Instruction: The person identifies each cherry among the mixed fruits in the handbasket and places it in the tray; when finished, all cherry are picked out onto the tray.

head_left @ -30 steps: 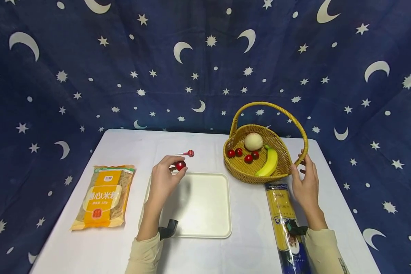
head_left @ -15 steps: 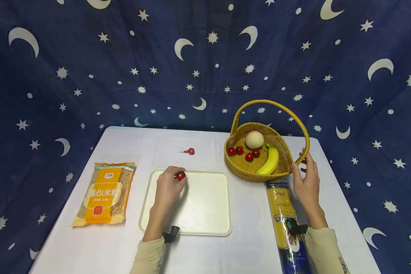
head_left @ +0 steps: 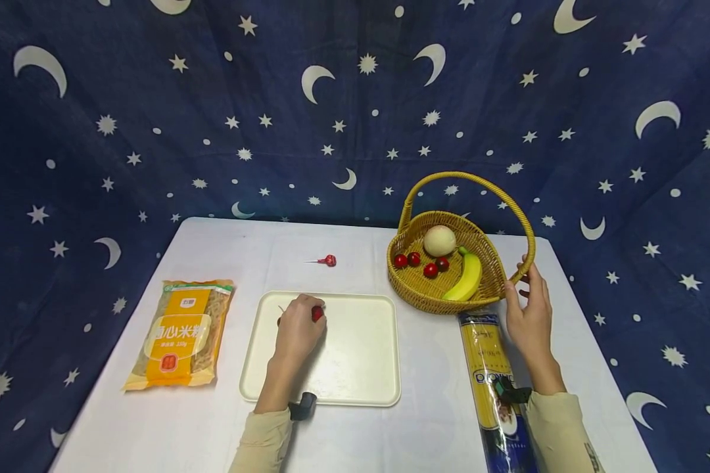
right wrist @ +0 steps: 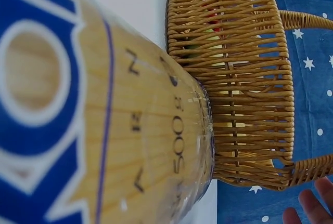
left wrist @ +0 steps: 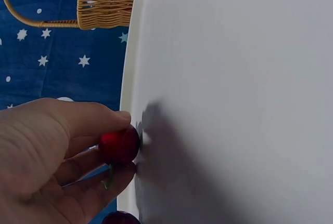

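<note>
My left hand (head_left: pixel 298 332) pinches a red cherry (left wrist: pixel 119 145) between thumb and fingertips, low over the far part of the cream tray (head_left: pixel 355 381). Its green stem hangs beside the fingers. A second dark red cherry (left wrist: pixel 120 218) lies close by at the bottom of the left wrist view, mostly hidden by the hand in the head view. My right hand (head_left: pixel 530 322) holds the wicker basket (head_left: pixel 417 302) at the foot of its handle, thumb and fingers on either side. Inside the basket are several cherries (head_left: pixel 430 270), a pale peach (head_left: pixel 440 241) and a banana (head_left: pixel 465 278).
A yellow bag of rice noodles (head_left: pixel 179 335) lies left of the tray. A long spaghetti pack (head_left: pixel 492 381) lies under my right forearm, its end near the basket. Behind the tray is a red-wrapped lollipop (head_left: pixel 330 261). A starry blue cloth (head_left: pixel 355 131) hangs behind the table.
My left hand has brought the cherry from beyond the tray's far edge down and toward me, over the tray. My right hand and the basket stay in place.
</note>
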{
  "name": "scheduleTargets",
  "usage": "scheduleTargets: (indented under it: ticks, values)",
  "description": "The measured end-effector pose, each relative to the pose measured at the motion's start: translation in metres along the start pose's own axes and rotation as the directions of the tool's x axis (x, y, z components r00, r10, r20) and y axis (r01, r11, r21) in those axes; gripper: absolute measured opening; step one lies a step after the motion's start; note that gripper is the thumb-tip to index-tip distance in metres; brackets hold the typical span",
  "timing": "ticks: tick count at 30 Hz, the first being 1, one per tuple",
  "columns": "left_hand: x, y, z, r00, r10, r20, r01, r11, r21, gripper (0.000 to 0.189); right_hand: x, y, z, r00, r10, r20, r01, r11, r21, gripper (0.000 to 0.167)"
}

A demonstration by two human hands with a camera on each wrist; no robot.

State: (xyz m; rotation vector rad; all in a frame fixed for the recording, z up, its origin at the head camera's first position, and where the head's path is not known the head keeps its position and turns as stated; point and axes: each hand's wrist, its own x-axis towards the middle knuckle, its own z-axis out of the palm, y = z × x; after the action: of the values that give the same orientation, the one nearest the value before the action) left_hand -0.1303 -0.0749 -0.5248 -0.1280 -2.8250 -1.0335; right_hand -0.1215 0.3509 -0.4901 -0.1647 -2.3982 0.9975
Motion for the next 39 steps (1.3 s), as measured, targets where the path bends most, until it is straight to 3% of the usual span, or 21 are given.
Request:
scheduleTargets:
  ticks: [13,20,30,39]
  values:
    - [0.004,0.009,-0.006,0.998,0.039,-0.040,-0.040,0.999,-0.029,0.031,0.000,0.002,0.000,1.000,-0.011,-0.005,0.011,1.000,0.007,0.060]
    - [0.015,0.021,-0.008,0.997,0.080,-0.014,-0.081,0.994,-0.079,0.030,0.000,0.001,0.000,1.000,-0.020,-0.005,0.020,1.000,0.012,0.059]
    - [0.043,0.058,-0.004,0.985,0.170,0.006,-0.169,0.983,-0.071,0.033,0.000,0.004,0.000,1.000,-0.018,-0.004,0.018,1.000,0.003,0.060]
    - [0.073,0.099,0.005,0.961,0.272,0.052,-0.269,0.961,-0.063,0.035,0.000,0.002,-0.002,1.000,0.003,0.008,-0.003,1.000,-0.012,0.060]
